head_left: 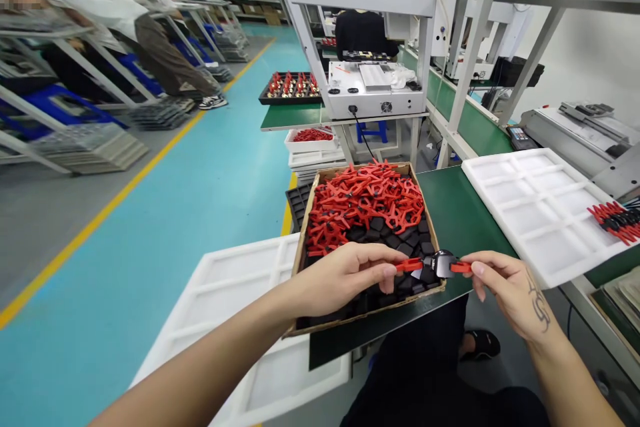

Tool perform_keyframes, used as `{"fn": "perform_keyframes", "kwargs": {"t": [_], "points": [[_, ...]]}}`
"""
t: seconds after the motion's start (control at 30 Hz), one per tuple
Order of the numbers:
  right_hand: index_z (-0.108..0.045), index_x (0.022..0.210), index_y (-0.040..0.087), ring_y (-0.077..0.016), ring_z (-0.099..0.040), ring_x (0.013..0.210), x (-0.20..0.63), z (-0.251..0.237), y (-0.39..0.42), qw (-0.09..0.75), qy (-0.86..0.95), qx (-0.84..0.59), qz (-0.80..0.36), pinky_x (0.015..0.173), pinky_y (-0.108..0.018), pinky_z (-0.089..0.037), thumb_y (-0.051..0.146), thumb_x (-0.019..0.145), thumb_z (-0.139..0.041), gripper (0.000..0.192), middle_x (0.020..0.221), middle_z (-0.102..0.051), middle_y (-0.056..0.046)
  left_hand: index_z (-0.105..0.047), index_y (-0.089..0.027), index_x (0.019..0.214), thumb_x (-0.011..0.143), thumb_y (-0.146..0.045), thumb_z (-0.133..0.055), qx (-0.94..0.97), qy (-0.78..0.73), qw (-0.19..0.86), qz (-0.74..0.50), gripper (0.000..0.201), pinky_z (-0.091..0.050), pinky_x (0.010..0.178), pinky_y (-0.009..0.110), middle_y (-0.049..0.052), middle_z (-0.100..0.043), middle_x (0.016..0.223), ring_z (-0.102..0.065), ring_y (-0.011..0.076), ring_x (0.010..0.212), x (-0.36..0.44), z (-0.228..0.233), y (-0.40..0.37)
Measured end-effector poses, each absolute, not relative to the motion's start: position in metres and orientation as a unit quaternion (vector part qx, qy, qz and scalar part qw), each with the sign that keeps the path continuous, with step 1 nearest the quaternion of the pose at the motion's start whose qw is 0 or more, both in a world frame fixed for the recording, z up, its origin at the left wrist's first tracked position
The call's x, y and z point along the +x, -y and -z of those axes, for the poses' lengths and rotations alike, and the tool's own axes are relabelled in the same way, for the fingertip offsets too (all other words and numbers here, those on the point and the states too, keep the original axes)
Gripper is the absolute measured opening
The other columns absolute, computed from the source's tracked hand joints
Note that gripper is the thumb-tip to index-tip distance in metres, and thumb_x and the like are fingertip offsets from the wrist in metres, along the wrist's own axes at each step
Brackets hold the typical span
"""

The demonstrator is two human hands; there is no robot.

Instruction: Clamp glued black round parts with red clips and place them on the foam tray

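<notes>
My left hand (pixel 345 273) pinches the left red end of a small part (pixel 436 265) with a black middle and red clips on both sides. My right hand (pixel 505 287) pinches its right red end. The part hovers over the near right corner of a cardboard box (pixel 300 247) filled with red clips (pixel 363 203) and black square pieces (pixel 400 240). The box rests on a green table (pixel 455 213).
A white foam tray (pixel 540 203) lies to the right, with several finished red and black parts (pixel 617 220) at its far edge. Another white foam tray (pixel 235 287) sits left of the box. A white machine (pixel 375 97) stands behind. Other people work at racks at the far left.
</notes>
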State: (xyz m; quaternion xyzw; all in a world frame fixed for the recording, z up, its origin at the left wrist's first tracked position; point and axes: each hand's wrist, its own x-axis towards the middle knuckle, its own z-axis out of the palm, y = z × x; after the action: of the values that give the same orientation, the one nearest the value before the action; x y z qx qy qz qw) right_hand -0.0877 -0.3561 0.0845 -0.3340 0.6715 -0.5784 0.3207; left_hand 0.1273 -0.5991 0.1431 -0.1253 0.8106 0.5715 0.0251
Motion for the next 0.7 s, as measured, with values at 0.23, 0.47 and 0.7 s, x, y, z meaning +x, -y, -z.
{"fn": "perform_keyframes", "kwargs": {"t": [0.23, 0.47, 0.7], "points": [[-0.085, 0.107, 0.020, -0.0171, -0.059, 0.058, -0.079, -0.090, 0.361, 0.331, -0.677, -0.337, 0.564, 0.068, -0.033, -0.048, 0.053, 0.098, -0.076, 0.036, 0.061, -0.068, 0.001, -0.082, -0.022, 0.121, 0.106, -0.045, -0.055, -0.092, -0.814, 0.030, -0.573, 0.038, -0.055, 0.084, 0.028, 0.003, -0.082, 0.084, -0.074, 0.0203, 0.084, 0.124, -0.140, 0.599], [-0.085, 0.106, 0.020, -0.0166, -0.060, 0.060, -0.078, -0.096, 0.362, 0.335, -0.697, -0.333, 0.540, 0.068, -0.032, -0.047, 0.054, 0.096, -0.077, 0.036, 0.062, -0.069, 0.001, -0.082, -0.022, 0.121, 0.106, -0.044, -0.055, -0.092, -0.816, 0.031, -0.570, 0.037, -0.054, 0.084, 0.028, 0.003, -0.081, 0.084, -0.072, 0.0205, 0.084, 0.121, -0.142, 0.595], [-0.086, 0.102, 0.020, -0.0162, -0.060, 0.057, -0.073, -0.102, 0.365, 0.334, -0.701, -0.325, 0.540, 0.064, -0.031, -0.047, 0.052, 0.093, -0.079, 0.035, 0.060, -0.068, 0.001, -0.083, -0.022, 0.116, 0.107, -0.043, -0.054, -0.083, -0.824, 0.037, -0.560, 0.036, -0.054, 0.086, 0.028, 0.004, -0.082, 0.088, -0.073, 0.0206, 0.086, 0.119, -0.139, 0.594]]}}
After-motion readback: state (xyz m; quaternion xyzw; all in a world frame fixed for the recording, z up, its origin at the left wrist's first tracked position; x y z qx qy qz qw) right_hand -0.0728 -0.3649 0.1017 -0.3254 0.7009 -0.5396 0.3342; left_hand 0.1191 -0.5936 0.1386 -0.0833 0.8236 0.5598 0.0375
